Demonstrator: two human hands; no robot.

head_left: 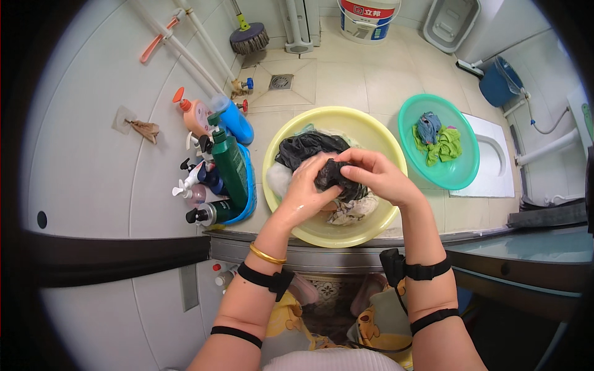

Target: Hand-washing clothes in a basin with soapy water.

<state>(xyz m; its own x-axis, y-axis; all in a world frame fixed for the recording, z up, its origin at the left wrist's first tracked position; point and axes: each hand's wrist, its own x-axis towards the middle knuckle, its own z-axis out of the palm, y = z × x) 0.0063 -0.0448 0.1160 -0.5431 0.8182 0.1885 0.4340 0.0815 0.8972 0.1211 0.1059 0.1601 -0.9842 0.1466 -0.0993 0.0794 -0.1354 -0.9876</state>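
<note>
Over a pale yellow basin (382, 227), both my hands grip one wet black cloth (328, 175). My left hand (307, 188) wraps round its left side, with the fingers partly hidden behind it. Thumb and fingers of my right hand (378, 175) pinch its upper right part. Below and around the hands, the basin holds a dark garment (309, 147), a white cloth (279, 179) and a light patterned cloth (354, 211). What kind of garment the held cloth is, I cannot tell.
To the right stands a green basin (405, 142) with blue and lime cloths, partly over a white squat toilet (497, 179). On the left, a blue basket (250, 204) holds several pump bottles. A floor drain (281, 82), a brush (250, 38) and a white bucket (366, 28) are farther back.
</note>
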